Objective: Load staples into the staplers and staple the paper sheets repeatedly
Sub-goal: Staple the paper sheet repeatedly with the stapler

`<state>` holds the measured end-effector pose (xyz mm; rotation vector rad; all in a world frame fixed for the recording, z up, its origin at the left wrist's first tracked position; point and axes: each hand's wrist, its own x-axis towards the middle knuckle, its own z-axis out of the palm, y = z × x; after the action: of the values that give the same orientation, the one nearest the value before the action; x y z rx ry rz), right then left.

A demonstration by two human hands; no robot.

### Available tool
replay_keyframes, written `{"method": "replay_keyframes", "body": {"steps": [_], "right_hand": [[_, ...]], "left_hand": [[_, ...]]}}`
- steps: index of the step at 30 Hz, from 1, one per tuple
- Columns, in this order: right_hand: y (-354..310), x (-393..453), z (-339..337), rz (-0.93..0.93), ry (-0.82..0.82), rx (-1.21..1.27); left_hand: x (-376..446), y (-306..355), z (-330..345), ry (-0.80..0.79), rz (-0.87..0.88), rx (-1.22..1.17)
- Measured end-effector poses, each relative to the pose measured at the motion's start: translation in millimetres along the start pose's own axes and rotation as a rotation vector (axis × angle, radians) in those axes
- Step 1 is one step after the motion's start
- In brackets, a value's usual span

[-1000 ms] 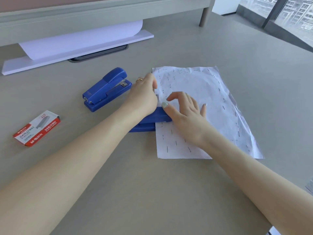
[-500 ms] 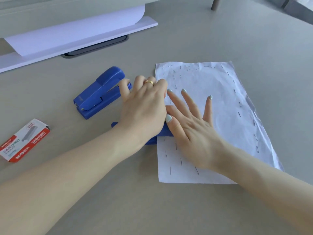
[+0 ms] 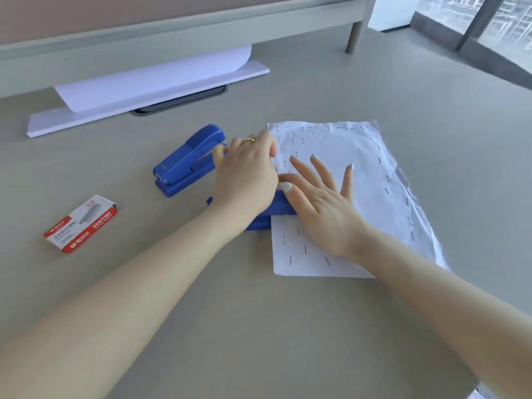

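Note:
A blue stapler (image 3: 276, 210) lies at the left edge of the white paper sheets (image 3: 371, 180), mostly hidden under my left hand (image 3: 244, 180), which rests palm-down on top of it. My right hand (image 3: 319, 203) lies flat on the paper with fingers spread, its thumb against the stapler's front end. The sheets carry several staples in rows along their edges. A second blue stapler (image 3: 188, 161) stands shut just left of my left hand, untouched. A red and white staple box (image 3: 82, 224) lies further left.
The grey table (image 3: 259, 326) carries a long white board (image 3: 149, 96) with a curled white sheet (image 3: 155, 79) at the back. A dark cable slot (image 3: 178, 102) sits under the board. A raised shelf leg (image 3: 355, 36) stands at the back right.
My left hand went from gripping the stapler near the paper's edge to pressing flat on top of it. My right hand's fingers spread out on the sheets.

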<state>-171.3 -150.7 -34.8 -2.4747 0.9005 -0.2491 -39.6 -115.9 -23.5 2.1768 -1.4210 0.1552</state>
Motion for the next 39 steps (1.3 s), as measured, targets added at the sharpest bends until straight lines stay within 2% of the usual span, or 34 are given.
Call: {"method": "replay_keyframes", "body": {"steps": [4, 7, 10, 15, 19, 22, 26, 33, 35, 37, 39], "right_hand": [[-5.8, -6.6, -2.8, 0.084, 0.083, 0.096], [-7.0, -15.9, -4.6, 0.103, 0.136, 0.135], [-4.3, -36.7, -3.9, 0.075, 0.128, 0.049], [-3.7, -65.0, 0.8, 0.036, 0.012, -0.051], [-5.3, -63.3, 5.9, 0.011, -0.036, -0.129], [-3.5, -61.5, 8.5, -0.017, -0.008, -0.143], [2.0, -62.6, 6.7, -0.11, 0.113, -0.225], [11.8, -66.6, 0.5, -0.11, 0.137, -0.224], [17.9, -66.5, -4.2, -0.109, 0.114, -0.12], [21.5, -68.3, -14.3, -0.033, 0.073, 0.161], [25.4, -70.3, -28.9, 0.122, 0.118, 0.466]], "left_hand": [[-2.7, -1.0, -6.1, 0.107, -0.08, -0.221], [-4.2, -1.0, -14.6, 0.134, -0.201, -0.525], [-12.5, -5.3, -23.7, 0.19, -0.164, -0.641], [-42.1, -17.9, -22.6, 0.123, 0.115, -0.337], [-53.3, -18.0, -18.4, 0.075, 0.241, -0.117], [-56.3, -21.9, -17.3, 0.055, 0.292, -0.031], [-56.2, -27.5, -18.4, 0.059, 0.299, 0.036], [-53.9, -42.8, -25.5, 0.132, 0.103, -0.045], [-54.1, -42.5, -25.6, 0.178, 0.102, -0.068], [-54.7, -35.3, -28.5, 0.208, 0.145, -0.108], [-55.0, -21.9, -34.3, 0.185, 0.224, -0.148]]}}
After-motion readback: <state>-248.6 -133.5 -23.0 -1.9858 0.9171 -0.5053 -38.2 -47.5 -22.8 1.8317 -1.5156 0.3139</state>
